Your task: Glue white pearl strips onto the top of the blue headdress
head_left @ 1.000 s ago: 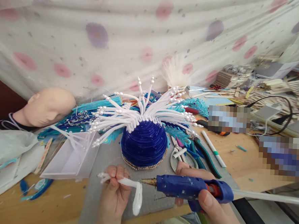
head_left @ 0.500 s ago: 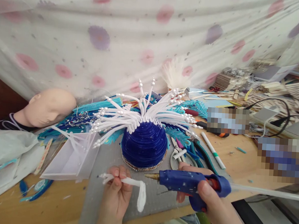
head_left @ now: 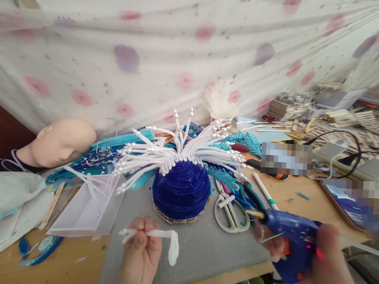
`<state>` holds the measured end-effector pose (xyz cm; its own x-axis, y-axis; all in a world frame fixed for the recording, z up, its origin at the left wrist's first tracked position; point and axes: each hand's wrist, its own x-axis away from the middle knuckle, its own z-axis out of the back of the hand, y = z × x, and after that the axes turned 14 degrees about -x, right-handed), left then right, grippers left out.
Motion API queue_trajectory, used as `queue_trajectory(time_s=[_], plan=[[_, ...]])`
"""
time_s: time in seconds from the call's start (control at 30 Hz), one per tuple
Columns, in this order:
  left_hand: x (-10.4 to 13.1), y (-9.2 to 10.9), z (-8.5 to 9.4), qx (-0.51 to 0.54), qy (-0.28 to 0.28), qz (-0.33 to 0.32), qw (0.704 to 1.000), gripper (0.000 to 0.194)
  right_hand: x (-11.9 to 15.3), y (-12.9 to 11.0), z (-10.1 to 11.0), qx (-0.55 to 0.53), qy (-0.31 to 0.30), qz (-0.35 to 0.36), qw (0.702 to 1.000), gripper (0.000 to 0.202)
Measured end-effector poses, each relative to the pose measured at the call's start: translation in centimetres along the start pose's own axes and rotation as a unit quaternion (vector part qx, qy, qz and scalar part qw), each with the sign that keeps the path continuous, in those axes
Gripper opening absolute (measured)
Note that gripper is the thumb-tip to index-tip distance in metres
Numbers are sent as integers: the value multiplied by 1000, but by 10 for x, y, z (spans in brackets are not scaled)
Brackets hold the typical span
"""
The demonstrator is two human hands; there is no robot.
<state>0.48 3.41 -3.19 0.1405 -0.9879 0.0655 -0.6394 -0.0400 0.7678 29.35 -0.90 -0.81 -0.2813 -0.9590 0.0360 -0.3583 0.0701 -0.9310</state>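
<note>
My left hand (head_left: 141, 252) is closed in a pinch round a white fuzzy stem (head_left: 173, 248), like a pipe cleaner, with pearl beads at its left end and a bent loop hanging at its right. My right hand (head_left: 333, 262) grips a blue hot glue gun (head_left: 294, 238), its nozzle pointing left, slightly blurred by motion; a clear glue stick runs out behind. Beyond both hands stands a dark blue domed cap (head_left: 181, 193) with a beaded rim. Many white pearl-tipped stems (head_left: 189, 148) fan out from its top.
Scissors (head_left: 232, 213) and pliers (head_left: 252, 195) lie right of the cap on a grey mat (head_left: 198, 258). A white box (head_left: 79, 212) holding more white stems sits at left, near a mannequin head (head_left: 62, 143). A phone (head_left: 341, 202) and marker (head_left: 265, 190) are at right.
My right hand has swung the glue gun to the right, away from the stem. My left hand has shifted slightly left and down, still holding the stem. The camera view has tilted a little.
</note>
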Motion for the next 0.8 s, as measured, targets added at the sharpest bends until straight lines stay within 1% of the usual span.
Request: queue_trajectory(time_s=[0.07,0.13,0.2,0.23,0.27,0.3,0.37,0.43,0.5,0.57,0.6,0.67,0.73,0.8], plan=[[-1,2,0,7,-4,-5,1000,32,-7,-11,18,-4,47,16,999,75],[-3,3,-1,17,-3,-17,1000,32,-16,-20,36,32,128,57,990,67],[-4,3,-3,22,4,-30,999,33,-27,-27,53,113,218,66,967,56],[-5,2,-4,20,8,-34,999,33,-33,-29,59,164,241,54,955,52],[-6,1,-4,17,12,-38,999,33,-39,-30,64,214,248,41,944,47],[-6,-1,-3,13,13,-42,999,33,-46,-30,68,260,245,29,934,44],[-8,-3,3,4,11,-52,999,34,-58,-28,70,335,224,17,915,43],[-11,-3,12,-7,7,-55,998,35,-68,-25,68,393,202,28,897,46],[-16,1,20,-31,10,-34,999,37,-75,-22,63,432,182,71,880,47],[-21,6,24,-60,22,-8,998,39,-78,-19,60,446,166,129,870,46],[-23,9,22,-73,32,0,997,40,-78,-18,59,448,158,149,867,45],[-25,12,14,-91,62,-5,994,42,-77,-15,62,451,138,164,867,44],[-25,13,-2,-103,95,-39,989,45,-72,-13,69,449,120,159,871,44],[-23,13,-19,-118,121,-98,981,45,-59,-11,81,449,133,162,869,48]])
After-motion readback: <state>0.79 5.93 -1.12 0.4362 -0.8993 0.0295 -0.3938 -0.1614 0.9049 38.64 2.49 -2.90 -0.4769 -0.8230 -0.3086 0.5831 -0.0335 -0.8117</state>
